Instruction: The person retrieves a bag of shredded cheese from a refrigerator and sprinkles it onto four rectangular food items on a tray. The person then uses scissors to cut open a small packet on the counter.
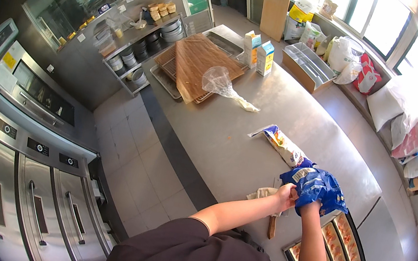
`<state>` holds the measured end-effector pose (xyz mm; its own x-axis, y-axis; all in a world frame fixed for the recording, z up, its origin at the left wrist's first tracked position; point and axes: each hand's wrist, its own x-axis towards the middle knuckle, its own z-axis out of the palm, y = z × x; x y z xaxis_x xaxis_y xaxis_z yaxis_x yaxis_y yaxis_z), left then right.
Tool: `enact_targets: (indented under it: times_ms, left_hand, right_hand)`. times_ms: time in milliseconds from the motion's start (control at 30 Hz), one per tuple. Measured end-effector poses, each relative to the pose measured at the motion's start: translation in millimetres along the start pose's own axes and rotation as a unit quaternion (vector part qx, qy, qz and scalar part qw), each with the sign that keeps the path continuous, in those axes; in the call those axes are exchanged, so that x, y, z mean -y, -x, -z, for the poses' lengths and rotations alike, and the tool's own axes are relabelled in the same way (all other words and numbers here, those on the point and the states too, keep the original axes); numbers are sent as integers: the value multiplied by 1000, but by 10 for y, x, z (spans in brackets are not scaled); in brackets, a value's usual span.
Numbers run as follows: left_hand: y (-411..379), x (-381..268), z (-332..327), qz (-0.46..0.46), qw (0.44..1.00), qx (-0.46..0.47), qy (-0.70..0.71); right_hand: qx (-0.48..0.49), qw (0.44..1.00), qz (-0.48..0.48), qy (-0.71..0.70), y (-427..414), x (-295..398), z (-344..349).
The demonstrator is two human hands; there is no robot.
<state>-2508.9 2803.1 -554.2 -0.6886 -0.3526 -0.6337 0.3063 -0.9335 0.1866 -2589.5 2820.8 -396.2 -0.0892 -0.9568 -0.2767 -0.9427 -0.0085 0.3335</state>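
Note:
My left hand [287,196] grips the near edge of a crumpled blue plastic bag [314,185] above the steel table. The right hand reaches inside the same bag, so its fingers are hidden. Touching the bag's far side, a printed white and blue food package [285,145] lies on the table. Close to my left hand are a pale cloth [262,193] and a tool with a wooden handle [272,227]. Beneath and beside my right forearm sits a dark baking tray [355,246] holding long rows of topped dough or bread.
A clear piping bag [221,82] lies partly on a brown wooden board [199,62] over racks and trays. Two cartons [265,58] stand near the table's far edge. Steel ovens [34,184] are at left; filled sacks [390,102] line the window ledge at right.

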Motion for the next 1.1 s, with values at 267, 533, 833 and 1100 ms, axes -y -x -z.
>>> enact_targets:
  times_ms: [267, 533, 833, 1100]
  left_hand:
    - [-89, 19, 23, 33, 999, 19, -16]
    - [-408, 57, 492, 8, 998, 65, 5]
    - [399, -155, -280, -3, 999, -27, -24]
    - [230, 6, -46, 11, 1000, -1, -29]
  right_hand:
    - [0, 1000, 15, -9, -52, 70, 11]
    - [-15, 999, 35, -26, 18, 147, -12]
    - [-28, 990, 23, -133, -16, -83, -112]
    - [-69, 997, 12, -37, -117, -121, -349]
